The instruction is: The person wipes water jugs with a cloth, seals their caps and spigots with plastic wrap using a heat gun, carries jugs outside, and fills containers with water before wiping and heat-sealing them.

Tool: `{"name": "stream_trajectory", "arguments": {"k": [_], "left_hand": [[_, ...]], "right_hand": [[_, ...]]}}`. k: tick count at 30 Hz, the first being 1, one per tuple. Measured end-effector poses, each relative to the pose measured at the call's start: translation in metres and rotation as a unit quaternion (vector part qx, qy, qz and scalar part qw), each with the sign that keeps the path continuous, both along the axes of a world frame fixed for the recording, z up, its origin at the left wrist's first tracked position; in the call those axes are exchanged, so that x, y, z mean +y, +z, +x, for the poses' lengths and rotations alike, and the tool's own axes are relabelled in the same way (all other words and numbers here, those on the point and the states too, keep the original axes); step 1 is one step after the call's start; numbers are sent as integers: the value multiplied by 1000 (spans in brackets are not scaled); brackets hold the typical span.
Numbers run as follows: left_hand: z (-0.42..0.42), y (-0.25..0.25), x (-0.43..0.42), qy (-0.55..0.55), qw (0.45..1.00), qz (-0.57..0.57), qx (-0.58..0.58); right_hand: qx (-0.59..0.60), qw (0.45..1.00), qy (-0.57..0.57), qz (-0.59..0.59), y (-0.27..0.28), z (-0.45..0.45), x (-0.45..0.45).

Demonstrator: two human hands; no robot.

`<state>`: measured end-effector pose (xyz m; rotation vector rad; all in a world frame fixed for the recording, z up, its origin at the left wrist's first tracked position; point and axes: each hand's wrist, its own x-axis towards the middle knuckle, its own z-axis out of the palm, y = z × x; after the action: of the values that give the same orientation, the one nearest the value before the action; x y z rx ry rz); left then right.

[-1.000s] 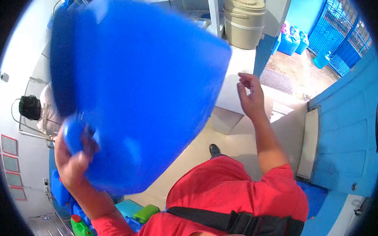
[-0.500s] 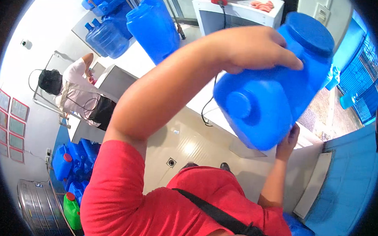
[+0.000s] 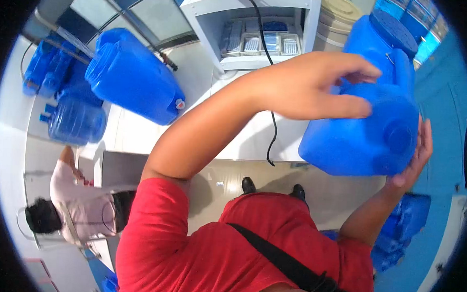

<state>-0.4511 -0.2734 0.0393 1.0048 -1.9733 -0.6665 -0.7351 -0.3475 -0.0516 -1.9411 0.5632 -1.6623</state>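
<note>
A large blue jug (image 3: pixel 354 142) with a wide dark-blue lid (image 3: pixel 393 32) and a small round cap (image 3: pixel 398 135) is tilted in front of me at the right. My right hand (image 3: pixel 416 152) supports it from its right side and lower edge, with fingers against the plastic. Over the top of the jug reaches my left hand (image 3: pixel 341 85), its thumb and fingers spread apart near the handle (image 3: pixel 402 69). Whether the left fingertips touch the jug is hard to tell.
A blue jug with a spigot (image 3: pixel 138 78) stands on the white counter (image 3: pixel 233 141); a black cable (image 3: pixel 273 132) hangs over its edge. Beyond are a white shelf (image 3: pixel 221 63) and beige bucket (image 3: pixel 338 18). A co-worker (image 3: pixel 82 207) bends at the left. Blue containers (image 3: pixel 403 219) lie lower right.
The view has turned toward the counter. The jug, a blur at the left first, is now at the right between both hands. My left hand has opened over it; my right hand has come against its side.
</note>
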Motion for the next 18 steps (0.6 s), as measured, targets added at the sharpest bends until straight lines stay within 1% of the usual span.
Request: {"name": "stream_trajectory", "arguments": {"k": [1, 2, 3, 4, 5, 6, 7, 9, 11, 12, 13, 14, 15, 16, 18], "left_hand": [[12, -4, 12, -6, 1000, 2, 1], [25, -8, 24, -23, 1000, 4, 3], [39, -11, 35, -7, 1000, 13, 6], [46, -14, 38, 6, 1000, 24, 7], [46, -12, 36, -18, 999, 27, 8], [42, -7, 35, -11, 997, -69, -29], [39, -4, 34, 4, 984, -168, -62], [28, 2, 20, -25, 971, -230, -62], [24, 17, 16, -25, 938, -311, -149], [31, 19, 18, 26, 940, -317, -121], [43, 19, 24, 99, 955, -272, -68], [55, 3, 22, 157, 959, -227, 61], [73, -8, 22, 217, 947, -203, 126], [89, -26, 19, 292, 915, -191, 202], [142, -83, 11, 353, 900, -96, 236]], "right_hand": [[2, 1000, -18, 3, 3, -2, 6], [51, 998, -28, -13, 6, -3, 12], [100, 994, -38, -25, 7, -2, 18], [101, 993, -59, -19, 6, 3, 22], [61, 997, -36, 5, 4, 12, 24], [21, 999, -11, 27, 4, 17, 26], [24, 999, -27, 28, 6, 21, 26], [39, 999, 8, 18, 8, 26, 20], [31, 999, 16, 16, 8, 27, 16], [31, 999, 15, 25, 8, 28, 15], [31, 999, 17, 34, 9, 27, 14], [30, 998, 32, 33, 9, 23, 12], [33, 998, 32, 36, 8, 19, 13], [36, 998, 29, 38, 8, 14, 10], [27, 998, 33, 42, 5, 11, 10]]}}
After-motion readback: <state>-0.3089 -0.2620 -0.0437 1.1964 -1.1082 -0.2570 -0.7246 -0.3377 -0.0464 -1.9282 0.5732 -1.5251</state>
